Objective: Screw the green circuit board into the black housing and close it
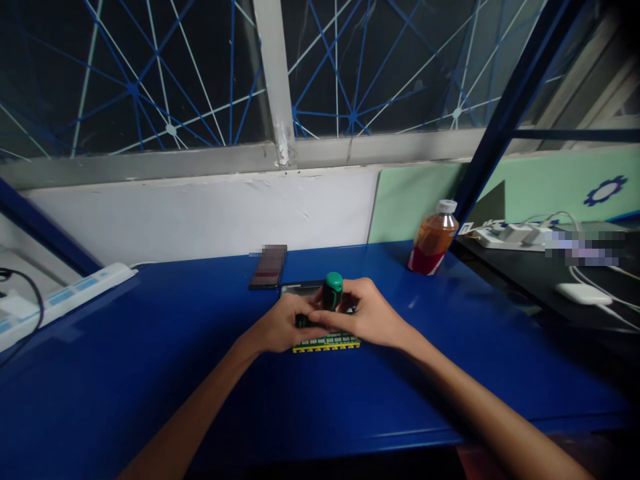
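Observation:
A screwdriver (333,291) with a rounded green cap and a dark green-black handle stands nearly upright between my two hands. My right hand (367,310) is closed around the handle, its thumb reaching across the front. My left hand (287,325) comes in from the other side, its fingers curled and touching something dark close to the handle; I cannot make out what it pinches. Beneath both hands lies a screwdriver bit set (326,344), a green tray with a yellow edge and rows of small pale marks. A dark case part (300,290) shows behind them. The screwdriver's lower end is hidden.
A dark phone (269,268) lies behind my hands on the blue table (215,400). Farther right stands a bottle of amber drink (434,240). A white power strip (75,293) runs along the left side. Cables and a white charger (583,293) lie on a black surface at right.

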Available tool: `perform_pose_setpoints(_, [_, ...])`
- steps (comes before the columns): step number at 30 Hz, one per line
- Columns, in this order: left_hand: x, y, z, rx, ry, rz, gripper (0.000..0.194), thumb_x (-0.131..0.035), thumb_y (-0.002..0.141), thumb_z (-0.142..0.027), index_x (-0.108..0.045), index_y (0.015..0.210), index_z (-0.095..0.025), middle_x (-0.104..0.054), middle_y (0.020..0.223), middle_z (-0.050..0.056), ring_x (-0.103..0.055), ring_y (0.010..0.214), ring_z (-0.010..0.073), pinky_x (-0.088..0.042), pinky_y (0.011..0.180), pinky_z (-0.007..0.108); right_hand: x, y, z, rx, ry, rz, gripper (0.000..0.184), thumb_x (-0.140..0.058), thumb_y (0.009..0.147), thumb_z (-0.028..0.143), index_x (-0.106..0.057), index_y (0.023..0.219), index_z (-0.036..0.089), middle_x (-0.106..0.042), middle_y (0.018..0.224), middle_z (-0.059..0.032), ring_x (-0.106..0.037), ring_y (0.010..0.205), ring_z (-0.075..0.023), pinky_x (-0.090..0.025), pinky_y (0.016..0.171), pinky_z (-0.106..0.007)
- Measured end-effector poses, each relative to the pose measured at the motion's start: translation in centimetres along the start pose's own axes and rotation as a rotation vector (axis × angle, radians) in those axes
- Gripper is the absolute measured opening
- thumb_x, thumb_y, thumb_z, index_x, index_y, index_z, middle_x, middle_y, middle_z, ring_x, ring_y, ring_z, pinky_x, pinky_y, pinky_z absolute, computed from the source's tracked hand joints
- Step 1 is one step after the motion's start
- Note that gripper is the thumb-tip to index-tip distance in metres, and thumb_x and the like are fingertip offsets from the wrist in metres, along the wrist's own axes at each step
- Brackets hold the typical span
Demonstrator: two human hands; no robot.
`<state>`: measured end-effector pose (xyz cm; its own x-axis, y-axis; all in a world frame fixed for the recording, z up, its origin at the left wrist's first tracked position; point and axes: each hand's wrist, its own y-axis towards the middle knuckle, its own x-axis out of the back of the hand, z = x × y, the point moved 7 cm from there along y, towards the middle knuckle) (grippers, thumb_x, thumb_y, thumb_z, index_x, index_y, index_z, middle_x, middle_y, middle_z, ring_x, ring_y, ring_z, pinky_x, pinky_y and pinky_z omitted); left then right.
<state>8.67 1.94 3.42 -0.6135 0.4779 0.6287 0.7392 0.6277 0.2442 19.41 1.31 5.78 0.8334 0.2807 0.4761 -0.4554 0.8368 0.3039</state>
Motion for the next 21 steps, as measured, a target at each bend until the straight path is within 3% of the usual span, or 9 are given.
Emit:
perform_pose_setpoints(6, [0.04,0.13,-0.27,0.002,0.026,-0.001,0.017,-0.063,0.081,-0.027,-0.066,0.072,-0.013,-0.062,0.072,0.0,-0.055,0.066,0.0117,-0.043,0.059,0.022,0.03,0.02,-0.15,-0.003,-0.008,0.006,0.031,-0.065,0.076,0.045,-0.066,0.079,0.015,-0.053,0.058,0.0022,-0.042,0.052,-0.0086,-0.03,0.047,-0.024])
perform_pose_setpoints(13, [-0.05,0.05,0.22,0.023,0.008,0.004,0.021,-0.064,0.08,-0.027,-0.065,0.065,-0.013,-0.061,0.071,-0.001,-0.054,0.065,0.011,-0.043,0.06,0.022,-0.13,-0.01,-0.24,-0.005,0.003,0.014,0.032,-0.065,0.076,0.046,-0.067,0.084,0.015,-0.055,0.061,0.0016,-0.042,0.052,-0.0089,-0.032,0.047,-0.025])
perform_pose_setpoints(21, [0.0,-0.03,0.34,-0.024,0.004,-0.035,0.015,-0.065,0.08,-0.024,-0.064,0.069,-0.013,-0.064,0.077,0.002,-0.058,0.071,0.0137,-0.044,0.066,0.024,0.03,0.09,-0.07,-0.003,-0.018,-0.004,0.034,-0.063,0.078,0.047,-0.067,0.086,0.015,-0.059,0.066,0.0002,-0.045,0.055,-0.0096,-0.032,0.049,-0.026])
